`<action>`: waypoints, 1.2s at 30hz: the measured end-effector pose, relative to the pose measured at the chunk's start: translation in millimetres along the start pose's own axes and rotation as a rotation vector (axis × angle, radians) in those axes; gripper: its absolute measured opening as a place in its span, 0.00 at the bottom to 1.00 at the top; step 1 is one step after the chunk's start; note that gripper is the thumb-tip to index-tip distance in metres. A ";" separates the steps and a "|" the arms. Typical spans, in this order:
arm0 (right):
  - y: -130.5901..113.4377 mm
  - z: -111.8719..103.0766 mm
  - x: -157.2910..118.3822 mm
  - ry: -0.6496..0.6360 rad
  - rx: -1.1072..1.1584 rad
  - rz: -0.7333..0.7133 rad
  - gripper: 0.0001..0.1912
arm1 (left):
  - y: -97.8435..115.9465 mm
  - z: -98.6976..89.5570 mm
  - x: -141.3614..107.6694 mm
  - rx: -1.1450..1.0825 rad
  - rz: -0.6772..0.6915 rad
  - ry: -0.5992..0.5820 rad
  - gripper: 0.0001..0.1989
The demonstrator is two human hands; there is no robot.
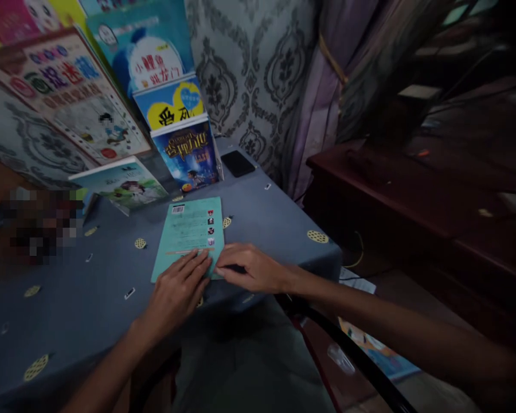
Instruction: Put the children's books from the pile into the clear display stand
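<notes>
A teal book lies on the table with its barcode side up, showing small pictures down its right side. My left hand rests on the lower part of this cover, fingers stretched out flat. At the book's lower right edge, my right hand is closed, thumb and forefinger pinching the edge. The two hands are close together but apart. Beyond the teal book stands a dark blue book with yellow lettering. A green-and-white picture book leans to its left.
Several upright children's books, among them a blue one and a brown-bordered one, stand at the back. A black phone lies near the patterned curtain. Dark red furniture is at right. Another person is partly visible at left.
</notes>
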State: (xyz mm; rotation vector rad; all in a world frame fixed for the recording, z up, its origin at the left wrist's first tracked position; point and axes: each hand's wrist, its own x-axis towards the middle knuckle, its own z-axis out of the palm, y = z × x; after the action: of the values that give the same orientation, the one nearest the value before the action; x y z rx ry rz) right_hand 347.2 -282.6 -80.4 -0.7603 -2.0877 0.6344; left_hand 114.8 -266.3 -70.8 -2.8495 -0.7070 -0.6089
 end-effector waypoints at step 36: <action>50.1 -19.5 40.1 -0.194 -0.493 0.299 0.30 | -61.6 0.4 -61.8 -0.100 -0.426 -0.134 0.29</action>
State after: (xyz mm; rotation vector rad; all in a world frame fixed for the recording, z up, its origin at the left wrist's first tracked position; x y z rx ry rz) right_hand 358.2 -216.5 -82.0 -1.3523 -2.3645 0.3559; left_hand 35.8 -237.9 -94.5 -2.8627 -1.3627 -0.5185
